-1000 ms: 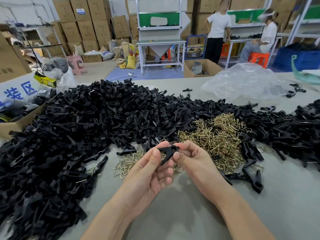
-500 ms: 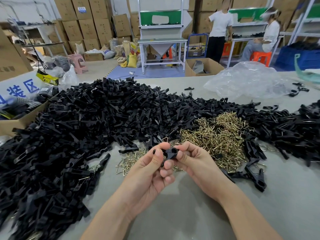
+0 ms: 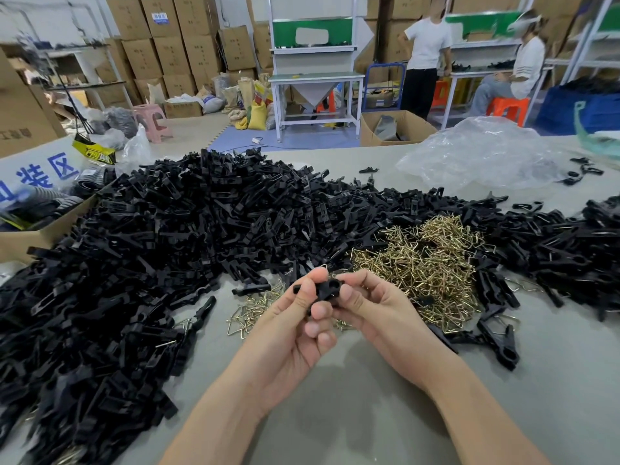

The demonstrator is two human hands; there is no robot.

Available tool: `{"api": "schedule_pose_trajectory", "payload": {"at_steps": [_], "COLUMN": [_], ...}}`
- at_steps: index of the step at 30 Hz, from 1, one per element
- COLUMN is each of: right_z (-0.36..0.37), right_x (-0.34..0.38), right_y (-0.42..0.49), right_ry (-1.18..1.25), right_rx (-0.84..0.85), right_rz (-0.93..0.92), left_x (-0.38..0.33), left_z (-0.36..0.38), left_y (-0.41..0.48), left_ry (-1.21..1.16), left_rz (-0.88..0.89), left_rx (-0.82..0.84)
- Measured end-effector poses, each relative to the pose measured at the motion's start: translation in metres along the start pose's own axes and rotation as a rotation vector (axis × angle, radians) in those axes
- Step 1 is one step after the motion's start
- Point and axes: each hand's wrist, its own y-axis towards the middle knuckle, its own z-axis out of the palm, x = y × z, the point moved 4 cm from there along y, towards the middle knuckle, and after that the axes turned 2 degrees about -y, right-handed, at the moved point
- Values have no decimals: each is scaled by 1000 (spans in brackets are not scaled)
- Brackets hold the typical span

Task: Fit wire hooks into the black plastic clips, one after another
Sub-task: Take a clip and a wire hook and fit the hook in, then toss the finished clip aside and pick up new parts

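The left hand (image 3: 295, 327) and right hand (image 3: 379, 310) hold one clip (image 3: 323, 290) over the table (image 3: 369, 414).
Fingers (image 3: 351, 298) of both hands curl and pinch the clip. It is in front of the gold hooks (image 3: 426, 263), with the big heap of black clips (image 3: 167, 246) to the left.

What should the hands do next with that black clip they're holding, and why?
Probably the right hand should reach to the gold wire hooks just beyond it and pick one, while the left hand holds the black clip. Both hands pinch the clip, and I see no hook in it.
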Motion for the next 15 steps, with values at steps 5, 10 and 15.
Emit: {"api": "schedule_pose_trajectory", "payload": {"at_steps": [5,10,15], "right_z": [7,4,-54], "right_x": [3,13,84], "right_y": [-5,-20,-42], "right_ry": [-111,-241,85], "right_rx": [41,-119,-447], "right_rz": [-12,-67,-336], "left_x": [-3,-5,-8], "left_z": [0,-3,-8], "left_y": [1,1,0], "left_ry": [106,300,411], "left_rz": [-8,60,162], "left_rx": [17,-150,-290]}}
